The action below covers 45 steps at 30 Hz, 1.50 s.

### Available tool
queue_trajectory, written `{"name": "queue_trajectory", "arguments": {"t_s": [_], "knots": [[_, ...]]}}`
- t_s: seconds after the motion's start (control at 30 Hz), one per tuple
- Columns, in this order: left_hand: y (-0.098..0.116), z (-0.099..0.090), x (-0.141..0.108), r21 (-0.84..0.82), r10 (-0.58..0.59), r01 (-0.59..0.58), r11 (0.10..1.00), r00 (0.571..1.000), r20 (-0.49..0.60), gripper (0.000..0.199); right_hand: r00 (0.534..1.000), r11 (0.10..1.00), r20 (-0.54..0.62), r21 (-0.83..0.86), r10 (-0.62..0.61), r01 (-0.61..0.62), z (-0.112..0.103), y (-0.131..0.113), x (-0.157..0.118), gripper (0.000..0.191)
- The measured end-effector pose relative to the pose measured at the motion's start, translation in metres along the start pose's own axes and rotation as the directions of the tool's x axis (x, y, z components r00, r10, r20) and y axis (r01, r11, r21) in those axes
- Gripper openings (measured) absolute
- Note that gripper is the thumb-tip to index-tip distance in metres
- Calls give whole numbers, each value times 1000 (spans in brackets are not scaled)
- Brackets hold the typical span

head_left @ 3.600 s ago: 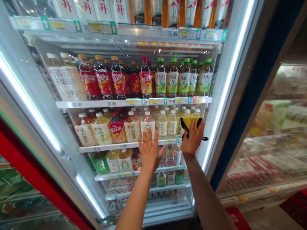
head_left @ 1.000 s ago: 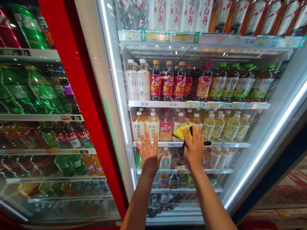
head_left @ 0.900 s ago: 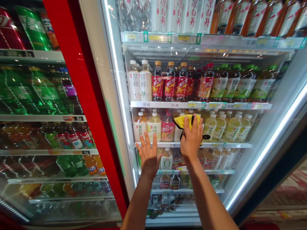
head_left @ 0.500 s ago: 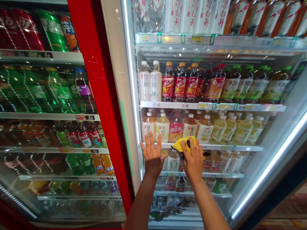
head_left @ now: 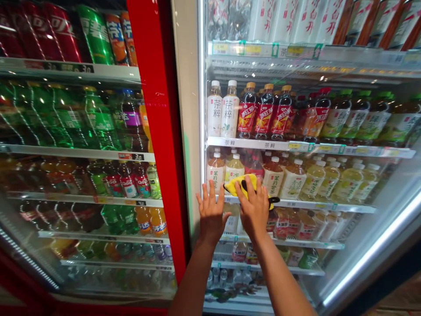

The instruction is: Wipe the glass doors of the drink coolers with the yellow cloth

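My right hand (head_left: 253, 210) lies over a yellow cloth (head_left: 234, 186) with black edging, pressing it against the glass door (head_left: 329, 175) of a lit drinks fridge. Its fingers are stretched over the cloth, and a dark end sticks out at the right. Close by on the left, my left hand (head_left: 210, 215) is held up palm forward with fingers spread and nothing in it. It appears to rest on the glass, near the door's left edge. Behind the cloth, partly covered, are a pale yellow drink bottle (head_left: 234, 164) and a pink-labelled bottle (head_left: 254, 164).
Rows of tea bottles (head_left: 265, 112) fill the shelves behind the glass. A beige frame strip (head_left: 189, 109) and a red upright (head_left: 161, 131) divide this fridge from another on the left, stocked with green soda bottles (head_left: 98, 118) and cans (head_left: 95, 35).
My right hand has slid the cloth leftward across the glass, closer to my left hand. My left hand has shifted slightly left against the fridge. The camera view has turned a little left.
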<state>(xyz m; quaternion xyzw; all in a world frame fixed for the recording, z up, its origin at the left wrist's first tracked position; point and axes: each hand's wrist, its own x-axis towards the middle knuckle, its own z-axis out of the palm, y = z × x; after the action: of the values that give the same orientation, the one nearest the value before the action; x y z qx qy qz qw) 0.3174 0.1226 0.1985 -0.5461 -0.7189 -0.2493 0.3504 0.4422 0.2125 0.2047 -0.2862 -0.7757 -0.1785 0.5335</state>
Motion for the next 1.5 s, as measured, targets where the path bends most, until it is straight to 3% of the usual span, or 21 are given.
{"name": "queue_trajectory", "arguments": {"t_s": [0.07, 0.13, 0.23, 0.3, 0.47, 0.57, 0.7, 0.8, 0.9, 1.03, 1.1, 1.2, 1.3, 1.4, 1.5], "knots": [[-4, -1, -2, 8, 0, 0, 1000, 1000, 8, 111, 1000, 1000, -21, 7, 16, -16, -2, 4, -2, 81], [-9, -3, -4, 18, -6, 6, 1000, 1000, 12, 111, 993, 996, -88, 26, 84, -82, -2, 3, 12, 82], [-19, -4, -8, 25, -8, 8, 1000, 1000, 11, 109, 974, 986, -157, 54, 163, -156, 4, -16, 47, 85], [-24, -3, -11, 28, -8, 7, 1000, 1000, 7, 108, 983, 991, -128, 52, 130, -124, 10, -32, 60, 85], [-30, 2, -20, 21, -40, 40, 999, 999, -8, 102, 996, 995, 22, 41, -88, 87, 12, -42, 28, 78], [-33, 2, -25, 28, -57, 56, 998, 998, 15, 92, 995, 995, 14, 38, -94, 93, 7, -33, 14, 77], [-38, -1, -31, 55, -58, 55, 997, 997, 50, 84, 994, 997, -101, 65, 46, -40, 9, -45, 41, 82], [-43, 0, -36, 65, -64, 60, 996, 996, 60, 78, 996, 996, -81, 82, 30, -23, 16, -67, 56, 81], [-45, 3, -43, 67, -76, 72, 995, 995, 72, 73, 994, 990, 20, 93, -108, 106, 21, -74, 38, 71], [-45, 3, -51, 85, -81, 73, 994, 991, 105, 72, 984, 980, 40, 104, -176, 171, 17, -57, 9, 68], [-46, 3, -54, 97, -74, 63, 993, 991, 115, 71, 991, 986, 14, 105, -133, 131, 16, -54, 15, 71], [-48, 3, -58, 123, -76, 61, 991, 989, 125, 66, 999, 993, -27, 117, -22, 25, 20, -69, 39, 70], [-50, 6, -67, 134, -71, 53, 990, 988, 136, 62, 998, 990, -10, 129, -54, 55, 28, -91, 46, 61], [-52, 10, -79, 120, -58, 42, 992, 989, 137, 61, 982, 973, 25, 142, -185, 180, 35, -93, 18, 52], [-53, 15, -89, 101, -64, 51, 994, 989, 132, 64, 971, 959, -4, 155, -240, 238, 37, -78, -14, 49]]}}
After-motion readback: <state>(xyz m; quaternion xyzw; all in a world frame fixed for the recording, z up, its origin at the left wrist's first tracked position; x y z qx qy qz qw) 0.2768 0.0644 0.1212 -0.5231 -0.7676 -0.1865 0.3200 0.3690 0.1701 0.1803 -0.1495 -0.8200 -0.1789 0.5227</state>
